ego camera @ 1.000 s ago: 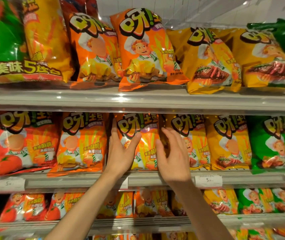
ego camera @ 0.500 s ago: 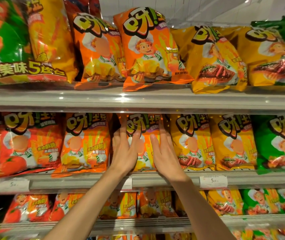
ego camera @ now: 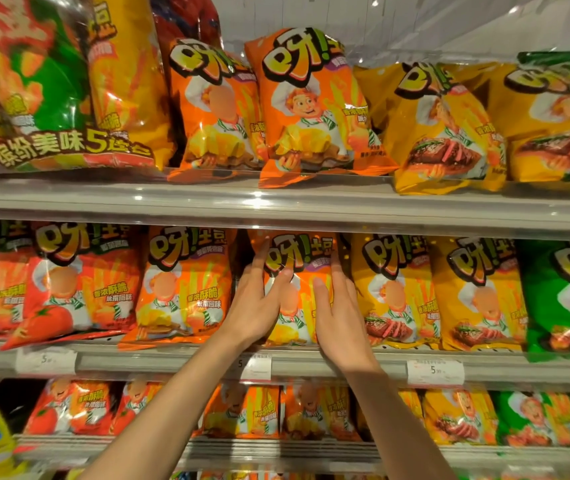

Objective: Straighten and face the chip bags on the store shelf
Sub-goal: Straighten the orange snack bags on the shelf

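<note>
An orange chip bag (ego camera: 299,271) stands upright in the middle of the middle shelf (ego camera: 172,358), its front facing me. My left hand (ego camera: 259,303) grips its left edge with the thumb across the front. On the bag's right edge rests my right hand (ego camera: 337,313), fingers pointing up, thumb on the front. The lower half of the bag is partly hidden by both hands. Another orange bag (ego camera: 186,285) stands to its left and a yellow bag (ego camera: 394,292) to its right.
The top shelf (ego camera: 276,202) carries larger orange (ego camera: 311,105) and yellow bags (ego camera: 443,129), some leaning over its lip. Red tomato bags (ego camera: 79,289) fill the middle shelf's left, green ones (ego camera: 564,299) its right. Price tags (ego camera: 435,371) hang on the rail. A lower shelf holds small bags.
Both hands have closed in on the orange bag's two sides and slid upward, and the bag now stands straighter between them. The view has shifted slightly.
</note>
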The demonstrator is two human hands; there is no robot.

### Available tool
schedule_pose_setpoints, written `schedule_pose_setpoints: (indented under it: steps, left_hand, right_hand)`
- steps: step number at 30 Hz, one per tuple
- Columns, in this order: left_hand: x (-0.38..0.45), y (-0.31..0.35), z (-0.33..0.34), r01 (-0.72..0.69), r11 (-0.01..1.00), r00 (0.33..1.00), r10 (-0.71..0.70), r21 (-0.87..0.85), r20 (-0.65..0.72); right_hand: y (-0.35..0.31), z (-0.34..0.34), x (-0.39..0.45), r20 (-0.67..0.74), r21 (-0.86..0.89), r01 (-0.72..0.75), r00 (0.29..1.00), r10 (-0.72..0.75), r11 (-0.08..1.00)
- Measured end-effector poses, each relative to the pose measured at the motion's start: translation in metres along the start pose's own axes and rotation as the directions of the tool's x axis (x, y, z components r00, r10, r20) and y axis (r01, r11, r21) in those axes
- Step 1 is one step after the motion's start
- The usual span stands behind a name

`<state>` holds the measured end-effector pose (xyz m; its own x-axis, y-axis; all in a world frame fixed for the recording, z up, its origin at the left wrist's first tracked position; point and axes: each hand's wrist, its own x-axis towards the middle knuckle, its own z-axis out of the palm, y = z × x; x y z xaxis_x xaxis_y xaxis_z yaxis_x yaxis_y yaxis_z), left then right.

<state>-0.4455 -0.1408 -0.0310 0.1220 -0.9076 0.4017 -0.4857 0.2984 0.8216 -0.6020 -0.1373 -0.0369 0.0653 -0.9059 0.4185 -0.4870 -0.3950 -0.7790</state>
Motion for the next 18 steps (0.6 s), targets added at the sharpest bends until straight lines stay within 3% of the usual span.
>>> schedule_pose_setpoints:
  steps: [5,9,12,18]
  left_hand:
    - [-0.013,0.007,-0.011,-0.008,0.999,1.000,0.008,-0.033,0.002]
    - [-0.042,0.017,-0.026,-0.019,0.998,1.000,0.019,-0.067,-0.011]
    - [-0.064,0.023,-0.036,-0.020,1.000,0.998,0.020,0.004,-0.065]
    - [-0.104,0.015,-0.061,0.044,0.997,0.989,-0.052,-0.067,-0.137]
  right_hand:
    - [-0.006,-0.016,-0.007,0.048,0.037,-0.005,0.999,0.003,0.999]
    - [0.005,-0.029,-0.024,-0.005,0.043,0.042,0.999,-0.042,0.998]
    - [0.015,-0.038,-0.042,-0.042,0.094,0.067,0.997,-0.063,0.993]
    - [0.018,-0.046,-0.065,-0.047,0.124,-0.052,0.997,0.058,0.991]
